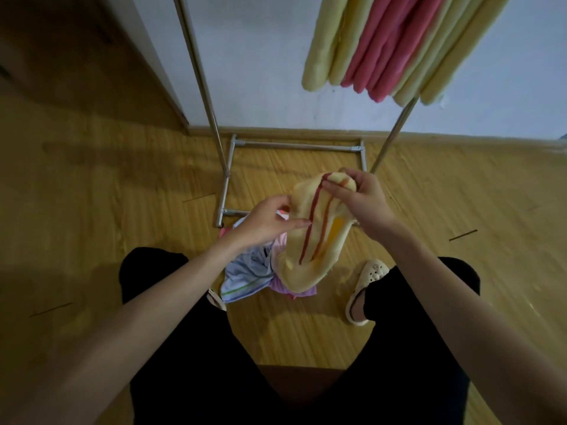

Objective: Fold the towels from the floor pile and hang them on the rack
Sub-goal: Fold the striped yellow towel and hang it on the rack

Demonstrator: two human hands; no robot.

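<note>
Terry cloth of a soft pale yellow, crossed lengthwise by two dark red stripes, makes up the towel (310,240) held at the centre of the frame. Its upper end is pinched shut between the thumb and fingers of the right hand (356,197), so that the cloth is bunched there and hangs down in a long, limp fold. The left edge of the towel is touched by the left hand (267,222), whose fingers are curled loosely against the fabric with the forefinger laid across it; whether the cloth is actually gripped by that hand cannot be told. The lower end of the towel is draped onto the floor pile (251,271), a crumpled heap of light blue and pink cloth lying on glossy wooden floorboards (92,194) between the person's black-clad legs. Behind the pile stands the rack (294,145), built of thin metal tubing, and in the upper right folded yellow and pink towels (389,47) are hung in rounded rolls.
</note>
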